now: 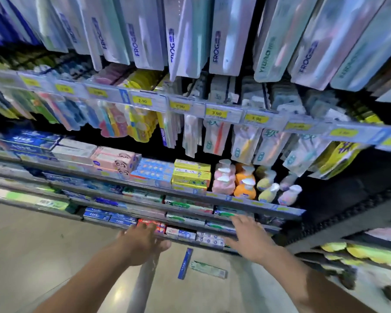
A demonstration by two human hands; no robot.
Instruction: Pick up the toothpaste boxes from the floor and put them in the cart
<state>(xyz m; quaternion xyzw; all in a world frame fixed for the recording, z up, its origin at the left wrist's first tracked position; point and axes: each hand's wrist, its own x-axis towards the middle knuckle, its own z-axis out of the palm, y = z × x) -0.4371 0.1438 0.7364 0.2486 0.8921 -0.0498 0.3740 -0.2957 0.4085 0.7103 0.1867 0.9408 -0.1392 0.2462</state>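
Empty, spread fingers on both my left hand and right hand; blue toothpaste box and green toothpaste box lie on the floor below, between them, nearer the right.

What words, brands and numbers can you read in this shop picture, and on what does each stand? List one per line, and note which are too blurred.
"FROG": blue print on the hanging toothbrush packs.
"2.90": yellow price tag on the shelf rail.
"3.90": yellow price tags further right on the rail.
Blue toothpaste box and green toothpaste box on the floor: print too blurred.
Other tags and shelf boxes: unreadable.
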